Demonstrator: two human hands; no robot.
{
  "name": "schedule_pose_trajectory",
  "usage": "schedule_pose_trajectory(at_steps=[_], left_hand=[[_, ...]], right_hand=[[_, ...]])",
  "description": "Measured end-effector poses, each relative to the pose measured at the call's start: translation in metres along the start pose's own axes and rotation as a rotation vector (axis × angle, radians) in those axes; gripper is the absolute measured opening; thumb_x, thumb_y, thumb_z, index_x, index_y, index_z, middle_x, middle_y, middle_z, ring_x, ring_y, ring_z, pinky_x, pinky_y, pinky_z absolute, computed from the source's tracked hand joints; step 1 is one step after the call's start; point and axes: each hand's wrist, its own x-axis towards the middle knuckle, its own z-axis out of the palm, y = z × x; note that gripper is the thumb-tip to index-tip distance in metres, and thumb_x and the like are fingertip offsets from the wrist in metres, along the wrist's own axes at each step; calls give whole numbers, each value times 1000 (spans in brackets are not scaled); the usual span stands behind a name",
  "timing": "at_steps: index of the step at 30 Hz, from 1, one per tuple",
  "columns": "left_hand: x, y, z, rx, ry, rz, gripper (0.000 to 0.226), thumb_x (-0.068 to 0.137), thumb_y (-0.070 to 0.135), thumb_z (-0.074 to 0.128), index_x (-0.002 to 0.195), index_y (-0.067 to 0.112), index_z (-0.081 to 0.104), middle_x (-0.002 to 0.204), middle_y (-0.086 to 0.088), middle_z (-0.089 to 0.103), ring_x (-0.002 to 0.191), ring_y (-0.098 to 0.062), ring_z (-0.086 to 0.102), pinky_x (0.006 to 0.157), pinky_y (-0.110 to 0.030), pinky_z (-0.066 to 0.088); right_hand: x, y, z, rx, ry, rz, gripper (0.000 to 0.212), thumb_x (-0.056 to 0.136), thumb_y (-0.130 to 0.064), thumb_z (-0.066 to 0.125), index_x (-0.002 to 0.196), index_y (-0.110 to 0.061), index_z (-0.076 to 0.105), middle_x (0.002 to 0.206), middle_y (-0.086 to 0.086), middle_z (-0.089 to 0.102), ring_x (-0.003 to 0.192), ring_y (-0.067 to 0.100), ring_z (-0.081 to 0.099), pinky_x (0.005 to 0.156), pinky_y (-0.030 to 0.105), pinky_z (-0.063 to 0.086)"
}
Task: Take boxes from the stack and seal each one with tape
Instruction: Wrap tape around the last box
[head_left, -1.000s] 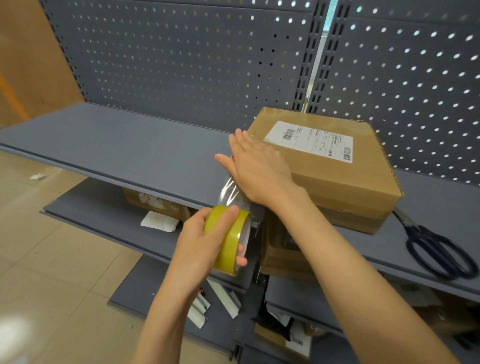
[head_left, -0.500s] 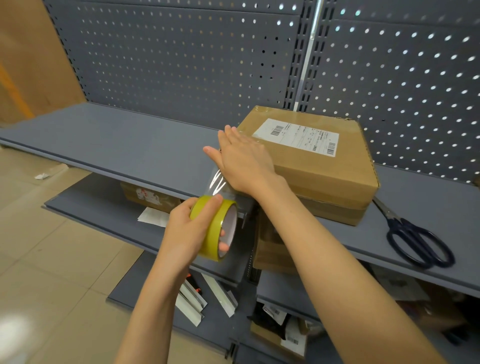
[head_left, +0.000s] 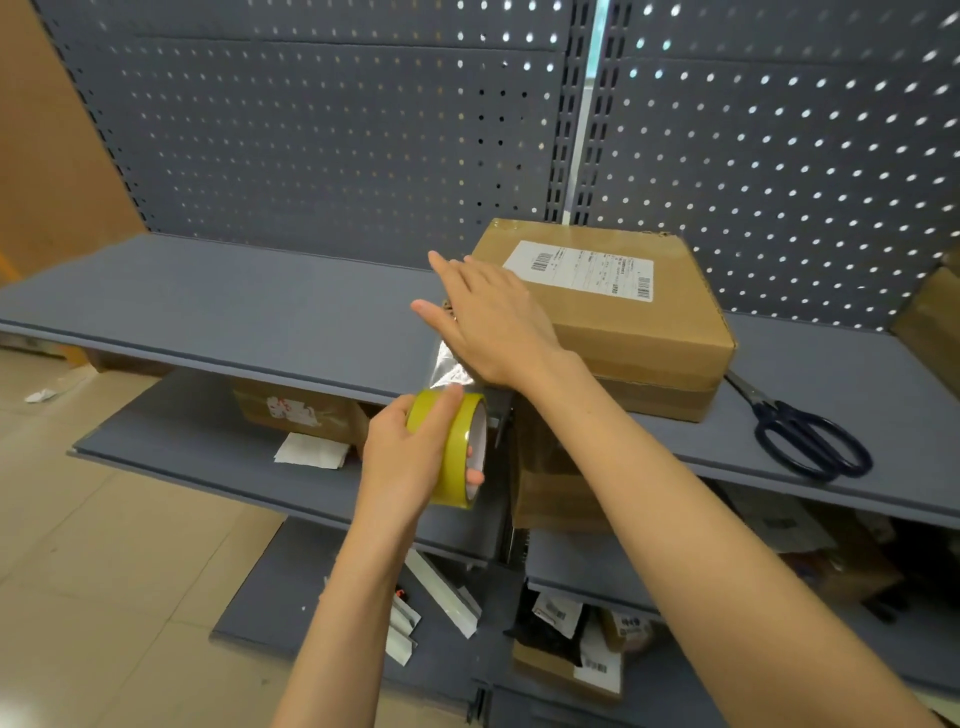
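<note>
A brown cardboard box with a white shipping label lies on the grey top shelf. My right hand lies flat, fingers straight, against the box's left end and hides that end. My left hand grips a yellow tape roll just in front of the shelf edge, thumb on the rim and fingers through the core. A clear strip of tape runs from the roll up under my right hand.
Black scissors lie on the top shelf to the right of the box. Another box corner shows at the far right. Lower shelves hold cardboard boxes, papers and parcels. A pegboard wall stands behind.
My right hand has slid a little further along the box's left end. The roll in my left hand has stayed just off the shelf edge. The camera has shifted slightly.
</note>
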Motion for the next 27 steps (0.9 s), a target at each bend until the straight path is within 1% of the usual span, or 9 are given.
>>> schedule_pose_trajectory(at_steps=[4, 8, 11, 14, 17, 21, 23, 24, 27], left_hand=[[1, 1, -1, -6, -19, -14, 24, 91, 36, 61, 91, 12, 60, 69, -7, 64, 40, -16, 61, 39, -20, 45], [0, 1, -2, -6, -44, -10, 25, 91, 36, 61, 91, 11, 60, 69, -9, 63, 40, -14, 61, 39, -19, 44], [-2, 2, -2, -1, -42, -5, 23, 91, 36, 60, 87, 14, 60, 70, -7, 63, 37, -8, 59, 37, -16, 43], [-2, 3, -1, 2, -48, -2, 20, 92, 35, 60, 83, 17, 58, 67, -5, 62, 36, -7, 58, 36, -16, 42], [-1, 3, -1, 8, -38, 1, 21, 91, 35, 60, 84, 15, 58, 67, -5, 62, 36, -9, 58, 37, -17, 43], [-1, 2, 0, 9, -34, -1, 23, 91, 35, 60, 89, 12, 59, 65, -4, 62, 36, -11, 58, 37, -17, 43], [-2, 3, 0, 1, -39, -9, 22, 91, 34, 60, 89, 13, 59, 66, -5, 62, 35, -10, 57, 36, -17, 43], [-2, 3, -1, -2, -41, -9, 21, 92, 34, 60, 89, 13, 59, 67, -6, 61, 35, -9, 57, 36, -17, 43], [-4, 4, -1, 10, -40, 7, 21, 92, 33, 59, 88, 13, 58, 66, -4, 60, 34, -5, 55, 35, -15, 41]], right_hand=[[-8, 2, -9, 207, 126, 46, 52, 103, -41, 32, 145, -11, 36, 142, 5, 47, 131, 21, 39, 105, 31, 25], [-36, 20, -13, 283, 322, 155, 36, 102, -27, 39, 130, -10, 54, 127, 6, 56, 118, 23, 48, 100, 35, 34], [-61, 42, -14, 257, 484, 270, 29, 100, -21, 43, 122, -10, 59, 119, 5, 58, 113, 21, 50, 96, 34, 38], [-84, 63, -14, 120, 647, 378, 25, 97, -19, 45, 112, -10, 62, 109, 6, 61, 102, 20, 52, 88, 30, 35], [-108, 82, -14, 98, 721, 508, 23, 97, -19, 44, 108, -10, 62, 105, 6, 60, 97, 21, 52, 83, 29, 33], [-140, 102, -13, 128, 773, 706, 22, 98, -20, 43, 110, -10, 58, 106, 7, 59, 100, 23, 51, 83, 31, 34], [-154, 109, -15, 138, 764, 826, 23, 98, -19, 43, 113, -8, 56, 112, 11, 57, 105, 26, 50, 88, 35, 36], [-160, 114, -17, 130, 699, 883, 25, 97, -18, 44, 116, -7, 56, 116, 13, 55, 109, 29, 49, 91, 37, 36], [-174, 125, -19, 74, 343, 1029, 31, 96, -15, 49, 123, -1, 52, 129, 20, 45, 120, 36, 40, 96, 40, 35]])
